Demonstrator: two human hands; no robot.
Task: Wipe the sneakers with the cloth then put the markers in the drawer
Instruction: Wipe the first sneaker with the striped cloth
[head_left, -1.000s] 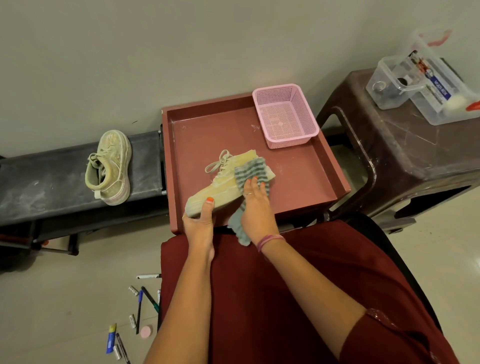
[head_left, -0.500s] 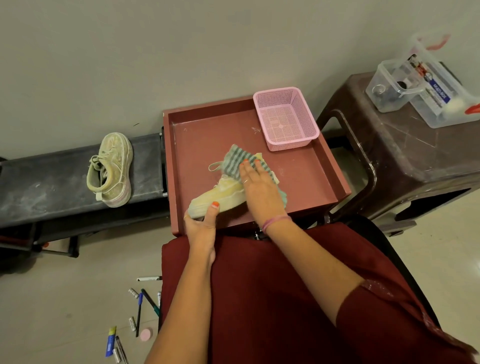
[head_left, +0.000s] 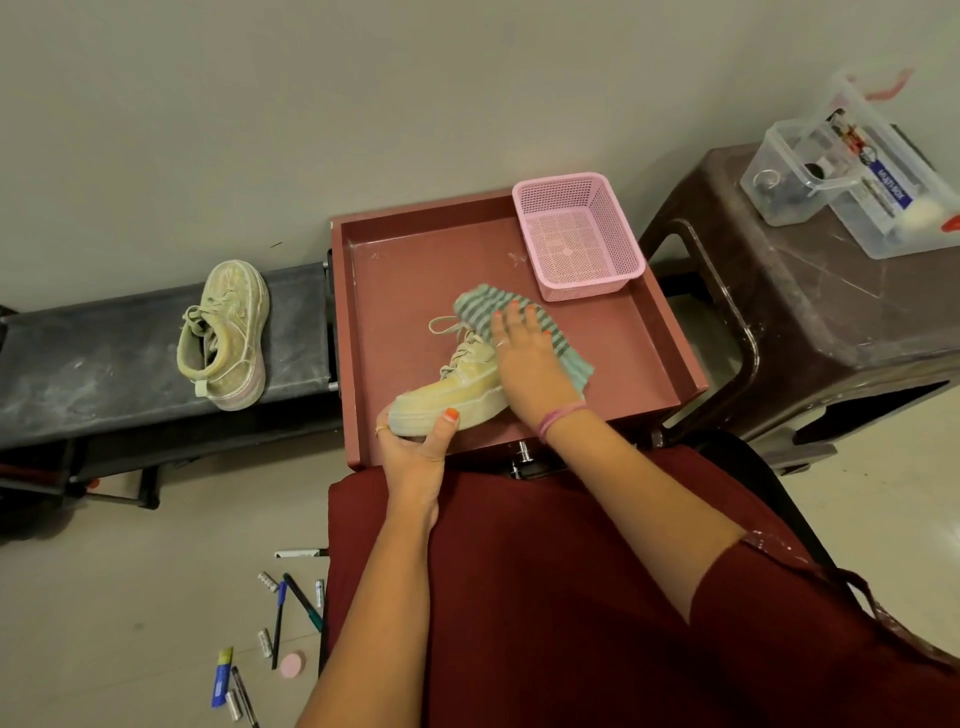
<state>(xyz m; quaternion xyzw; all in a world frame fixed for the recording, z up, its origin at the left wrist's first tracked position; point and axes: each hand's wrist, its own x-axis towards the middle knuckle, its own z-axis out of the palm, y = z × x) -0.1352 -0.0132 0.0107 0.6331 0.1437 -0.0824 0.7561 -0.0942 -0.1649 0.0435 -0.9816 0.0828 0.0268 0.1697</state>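
Markers (head_left: 283, 603) scattered on the floor at lower left; at centre, left hand (head_left: 415, 441) gripping the toe of a sneaker (head_left: 457, 384) inside the open red drawer (head_left: 670, 338), right hand (head_left: 524, 358) pressing the striped cloth (head_left: 478, 306) flat-fingered on its heel; second sneaker (head_left: 228, 332) on the bench, far left.

The right hand (head_left: 524, 358) and cloth (head_left: 488, 306) hide the sneaker's (head_left: 457, 392) heel.

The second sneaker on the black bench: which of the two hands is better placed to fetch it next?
Probably the left hand. The second sneaker lies on the bench to its side, while the right hand presses the cloth farther away.
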